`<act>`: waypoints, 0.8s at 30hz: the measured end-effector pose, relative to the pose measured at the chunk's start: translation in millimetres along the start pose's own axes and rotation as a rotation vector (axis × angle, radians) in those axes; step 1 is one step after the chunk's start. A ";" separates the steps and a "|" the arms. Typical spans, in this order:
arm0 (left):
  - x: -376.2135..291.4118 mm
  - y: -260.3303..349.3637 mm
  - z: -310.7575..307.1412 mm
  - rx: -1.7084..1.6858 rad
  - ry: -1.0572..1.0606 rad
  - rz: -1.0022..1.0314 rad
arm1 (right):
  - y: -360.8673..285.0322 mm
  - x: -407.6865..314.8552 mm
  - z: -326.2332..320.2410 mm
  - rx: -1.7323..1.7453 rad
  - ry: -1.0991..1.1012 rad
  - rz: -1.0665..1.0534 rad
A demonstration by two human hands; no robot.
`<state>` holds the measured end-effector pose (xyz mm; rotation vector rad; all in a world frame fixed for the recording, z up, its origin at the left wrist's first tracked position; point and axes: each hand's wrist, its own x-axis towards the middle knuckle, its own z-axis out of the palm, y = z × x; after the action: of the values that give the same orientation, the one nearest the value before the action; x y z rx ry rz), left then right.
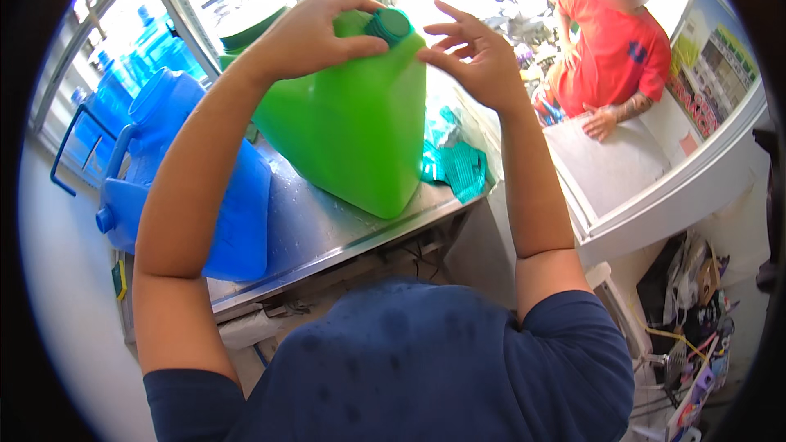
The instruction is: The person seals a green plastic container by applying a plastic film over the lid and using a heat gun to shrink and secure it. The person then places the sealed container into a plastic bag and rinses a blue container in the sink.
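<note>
A large green plastic water container stands on a wet stainless steel counter. Near its top right, a ribbed dark green screw cap sits on the spout. My left hand rests over the container's top, with the thumb and fingertips at the cap's left side. Just right of the cap, my right hand is raised with its fingers spread and nothing between them. A blue plastic water container stands on the counter to the left, behind my left forearm.
Teal netting or wrapping lies at the counter's right end. Several blue water jugs stand beyond the window at left. A person in a red shirt stands across a white ledge, one hand resting on it.
</note>
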<state>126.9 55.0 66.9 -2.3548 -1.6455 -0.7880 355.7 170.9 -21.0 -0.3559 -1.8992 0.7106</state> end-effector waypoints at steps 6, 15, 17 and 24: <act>-23.1 -12.5 17.8 -0.019 0.289 0.084 | 91.2 -89.1 1.0 -0.486 -0.471 0.670; -91.1 -107.1 23.8 -0.426 0.926 -0.565 | 189.7 -138.6 95.0 -0.816 -0.577 0.795; -114.3 -127.7 48.3 -0.584 0.924 -0.693 | 189.7 -138.5 91.6 -0.764 -0.512 0.870; -168.3 -198.2 114.4 -0.950 0.863 -1.071 | 139.4 -142.6 65.9 -0.100 0.192 0.789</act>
<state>-59.1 39.5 -147.2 -0.7190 -2.1618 -2.6939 346.9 182.2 -230.5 -1.2291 -1.5866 1.0422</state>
